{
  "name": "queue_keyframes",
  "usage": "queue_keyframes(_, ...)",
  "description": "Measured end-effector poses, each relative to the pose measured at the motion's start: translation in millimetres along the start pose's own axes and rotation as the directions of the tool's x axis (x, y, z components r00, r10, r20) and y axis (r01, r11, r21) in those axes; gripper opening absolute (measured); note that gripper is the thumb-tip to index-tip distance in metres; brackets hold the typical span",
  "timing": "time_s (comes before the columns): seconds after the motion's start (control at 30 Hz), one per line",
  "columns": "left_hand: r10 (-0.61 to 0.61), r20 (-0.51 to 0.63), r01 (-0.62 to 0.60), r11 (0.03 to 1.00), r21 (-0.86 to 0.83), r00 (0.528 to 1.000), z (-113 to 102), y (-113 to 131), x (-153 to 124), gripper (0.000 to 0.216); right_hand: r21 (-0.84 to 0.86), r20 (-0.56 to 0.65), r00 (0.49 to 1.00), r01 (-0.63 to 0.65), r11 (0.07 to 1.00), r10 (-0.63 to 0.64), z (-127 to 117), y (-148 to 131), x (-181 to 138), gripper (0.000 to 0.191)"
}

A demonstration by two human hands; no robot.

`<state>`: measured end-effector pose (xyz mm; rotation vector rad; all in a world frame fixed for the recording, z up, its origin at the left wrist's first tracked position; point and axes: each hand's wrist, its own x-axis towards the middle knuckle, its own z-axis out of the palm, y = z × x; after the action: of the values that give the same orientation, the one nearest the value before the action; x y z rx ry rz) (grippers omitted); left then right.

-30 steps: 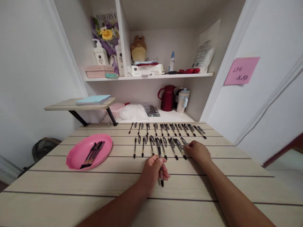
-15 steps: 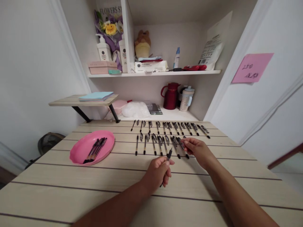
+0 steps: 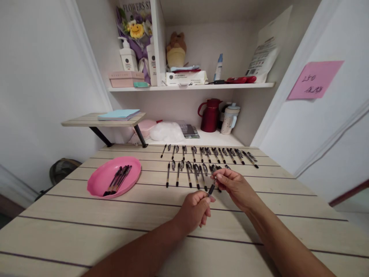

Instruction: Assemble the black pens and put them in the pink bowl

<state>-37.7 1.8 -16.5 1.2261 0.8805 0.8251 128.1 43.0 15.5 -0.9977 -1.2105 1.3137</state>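
My left hand (image 3: 196, 207) is closed around a black-gripped pen (image 3: 211, 189), its writing end pointing up and to the right. Right at that end, my right hand (image 3: 232, 186) pinches with thumb and forefinger; whatever sits between them is too small and covered to name. Beyond my hands, uncapped pens (image 3: 178, 175) lie side by side in a front row, with dark clear caps (image 3: 173, 165) by their upper ends. Part of this row is hidden behind my right hand. A back row of pens (image 3: 193, 154) and caps lies farther off.
To the left, a pink tray (image 3: 93, 181) holds several capped pens (image 3: 121, 179). A small raised shelf (image 3: 77, 120) on black legs bears coloured paper (image 3: 118, 114). Behind the table (image 3: 121, 215) stand a red jug (image 3: 210, 115) and a pale cup (image 3: 230, 119).
My right hand has moved left and toward me, from the front row of pens to the tip of the held pen. My left hand still grips that pen, now tilted more to the right.
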Motion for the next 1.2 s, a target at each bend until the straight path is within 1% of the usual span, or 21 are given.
queue_keyframes(0.17, -0.005, -0.007, 0.005, 1.0, 0.0, 1.0, -0.7, 0.0, 0.0, 0.032, -0.017, 0.0, 1.0, -0.002, 1.0, 0.002, -1.5, -1.9, -0.7, 0.031)
queue_keyframes(0.4, -0.006, -0.016, 0.006, 1.0, 0.008, 1.0, -0.6, 1.8, -0.8, 0.031, -0.089, 0.071, 0.997, -0.015, 0.996, 0.022, -2.1, -3.6, -3.5, 0.028)
queue_keyframes(0.53, -0.006, -0.017, 0.007, 1.0, 0.017, 1.0, -0.9, 2.2, -0.9, 0.029, -0.069, 0.107, 0.994, -0.017, 0.997, 0.025, -0.5, -2.7, -4.0, 0.024)
queue_keyframes(0.77, -0.004, -0.045, 0.006, 0.999, 0.048, 0.999, 0.0, 4.9, -1.3, 0.025, -0.03, 0.121, 0.991, -0.048, 0.998, 0.051, -2.0, 1.5, -3.1, 0.023)
queue_keyframes(0.93, 0.043, -0.072, -0.037, 0.996, 0.078, 0.997, -0.2, -0.4, -0.3, 0.026, -0.02, 0.151, 0.986, -0.074, 0.997, 0.076, 0.1, 3.4, -3.3, 0.024)
queue_keyframes(1.07, 0.074, -0.114, -0.063, 0.993, 0.101, 0.991, 1.2, -3.5, -0.4, 0.026, -0.015, 0.147, 0.987, -0.063, 0.998, 0.064, 3.8, 6.1, -3.1, 0.024)
queue_keyframes(1.2, 0.075, -0.105, -0.066, 0.994, 0.084, 0.992, 2.6, -1.8, -1.1, 0.026, 0.006, 0.138, 0.989, -0.046, 0.999, 0.045, 5.6, 4.8, -4.9, 0.022)
